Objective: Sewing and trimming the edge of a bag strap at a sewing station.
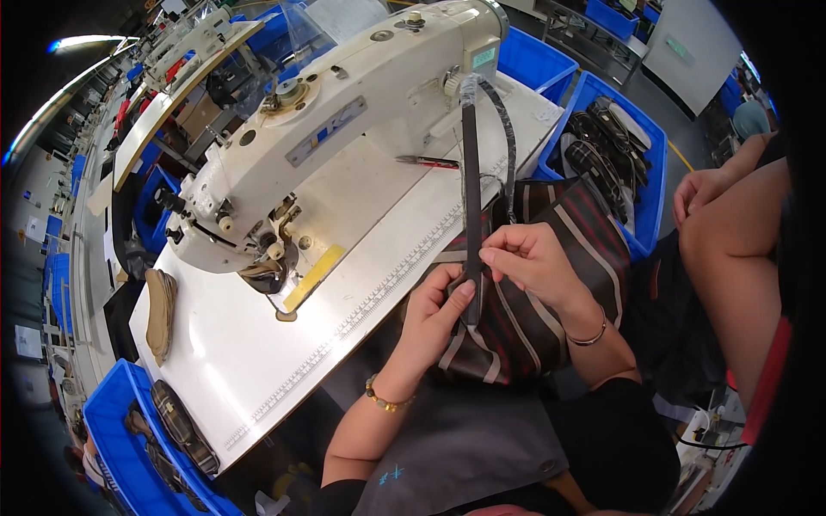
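A striped bag (594, 245) in brown, red and beige lies over my lap, against the table's front edge. From it rises a dark strap (471, 181), a bag handle whose upper bend is wrapped in clear film near the sewing machine's right end. Thumb and fingers of my left hand (437, 308) are closed around the strap's lower end. Just right of the strap, my right hand (538, 265) is closed in a pinch over the bag. Whatever sits between those fingertips is too small to make out.
A white sewing machine (344, 112) stands on the white table (249, 353). Red-handled snips (428, 162) and a beige pad (159, 314) lie there. Blue bins with fabric pieces stand at right (661, 172) and lower left (107, 421). Another person's hand (701, 191) rests at right.
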A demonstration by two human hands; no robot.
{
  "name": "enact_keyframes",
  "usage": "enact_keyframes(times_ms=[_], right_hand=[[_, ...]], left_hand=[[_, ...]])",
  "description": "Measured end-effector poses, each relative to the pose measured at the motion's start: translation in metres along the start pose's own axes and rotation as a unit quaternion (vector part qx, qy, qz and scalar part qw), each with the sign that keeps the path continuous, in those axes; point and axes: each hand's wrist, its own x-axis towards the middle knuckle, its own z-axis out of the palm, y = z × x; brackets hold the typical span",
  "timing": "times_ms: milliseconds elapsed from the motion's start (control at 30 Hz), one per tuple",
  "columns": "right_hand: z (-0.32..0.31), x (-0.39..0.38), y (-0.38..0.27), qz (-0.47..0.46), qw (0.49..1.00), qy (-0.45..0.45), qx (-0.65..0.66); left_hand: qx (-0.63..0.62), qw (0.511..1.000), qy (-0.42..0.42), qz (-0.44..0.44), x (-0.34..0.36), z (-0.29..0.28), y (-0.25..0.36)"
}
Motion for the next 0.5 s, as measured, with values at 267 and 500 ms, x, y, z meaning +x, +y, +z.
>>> enact_keyframes(times_ms=[267,500], right_hand=[[-0.0020,-0.0009,0.0050,0.016,1.000,0.013,-0.002],[-0.0019,-0.0029,0.0068,0.008,1.000,-0.006,0.001]], left_hand=[[-0.014,1.000,0.000,-0.003,-0.0002,-0.0001,-0.0058],[-0.028,0.998,0.027,0.044,0.0017,0.0080,-0.0046]])
